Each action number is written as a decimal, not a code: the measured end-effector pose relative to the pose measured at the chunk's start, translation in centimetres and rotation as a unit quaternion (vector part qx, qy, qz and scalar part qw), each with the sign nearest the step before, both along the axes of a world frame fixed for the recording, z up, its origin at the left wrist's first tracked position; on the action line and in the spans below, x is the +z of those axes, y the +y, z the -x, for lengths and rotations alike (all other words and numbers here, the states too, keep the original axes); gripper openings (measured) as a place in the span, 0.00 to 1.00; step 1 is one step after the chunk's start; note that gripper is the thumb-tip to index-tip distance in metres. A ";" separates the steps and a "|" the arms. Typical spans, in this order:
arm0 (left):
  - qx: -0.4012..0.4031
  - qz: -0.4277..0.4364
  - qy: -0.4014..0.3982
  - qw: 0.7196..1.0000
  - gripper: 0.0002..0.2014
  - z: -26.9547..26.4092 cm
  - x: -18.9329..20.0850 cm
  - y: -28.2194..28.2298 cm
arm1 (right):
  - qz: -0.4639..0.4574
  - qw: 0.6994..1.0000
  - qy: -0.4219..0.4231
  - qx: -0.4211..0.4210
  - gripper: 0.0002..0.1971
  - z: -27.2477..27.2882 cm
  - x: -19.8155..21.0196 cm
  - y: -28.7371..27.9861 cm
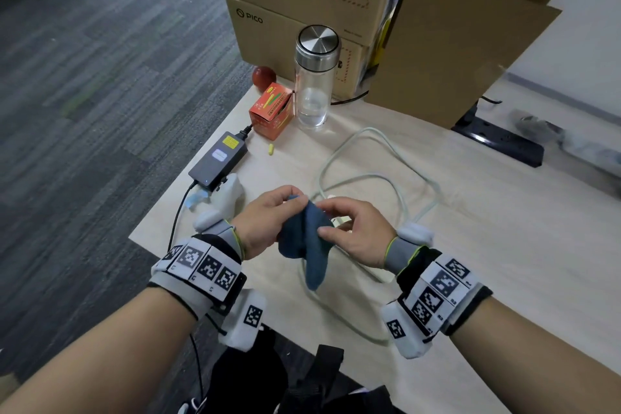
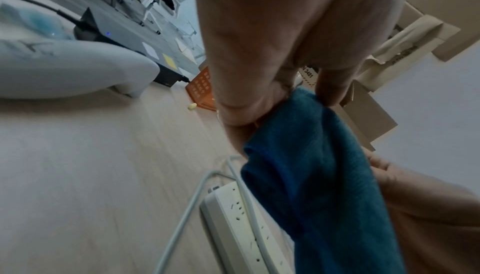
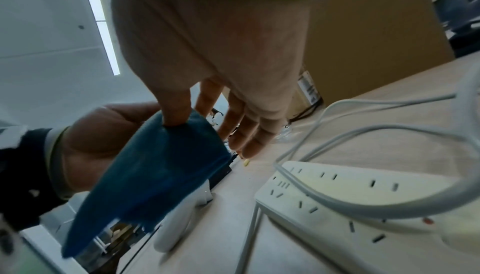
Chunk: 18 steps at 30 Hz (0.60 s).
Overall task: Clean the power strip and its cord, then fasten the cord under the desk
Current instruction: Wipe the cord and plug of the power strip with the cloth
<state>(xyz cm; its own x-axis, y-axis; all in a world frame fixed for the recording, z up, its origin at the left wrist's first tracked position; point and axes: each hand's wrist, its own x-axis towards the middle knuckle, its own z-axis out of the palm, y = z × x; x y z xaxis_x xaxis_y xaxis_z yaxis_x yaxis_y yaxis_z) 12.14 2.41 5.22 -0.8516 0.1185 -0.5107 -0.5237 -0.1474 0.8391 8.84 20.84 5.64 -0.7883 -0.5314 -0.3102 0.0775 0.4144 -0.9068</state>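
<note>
Above desk, both hands pinching cloth

Even, soft light fills the head view, with faint shadows on the table; its right edge smears and the boxes bow. A ceiling strip light glows in the right wrist view. Both wrist views are dimmer, bluish, warped, and blurred on the blue cloth
</note>
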 end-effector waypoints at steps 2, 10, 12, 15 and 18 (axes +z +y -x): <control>-0.013 0.047 0.020 0.999 0.08 0.3 -0.4 -0.3 | 0.013 1.000 0.001 -0.007 0.10 0.3 0.0 -0.3; -0.005 0.016 -0.036 0.999 0.10 1.0 -1.3 -0.1 | 0.133 0.987 -0.084 -0.038 0.11 1.1 0.3 -0.6; -0.015 -0.047 -0.065 0.997 0.15 1.0 -1.7 0.1 | 0.124 0.992 -0.035 -0.017 0.18 1.3 0.5 -0.7; -0.033 -0.098 -0.068 0.992 0.13 0.7 -1.8 0.5 | 0.049 0.995 0.074 0.042 0.19 1.3 0.8 -0.9; -0.071 -0.066 -0.100 0.990 0.21 0.6 -1.2 0.9 | 0.023 0.989 0.136 0.046 0.08 1.3 0.9 -1.1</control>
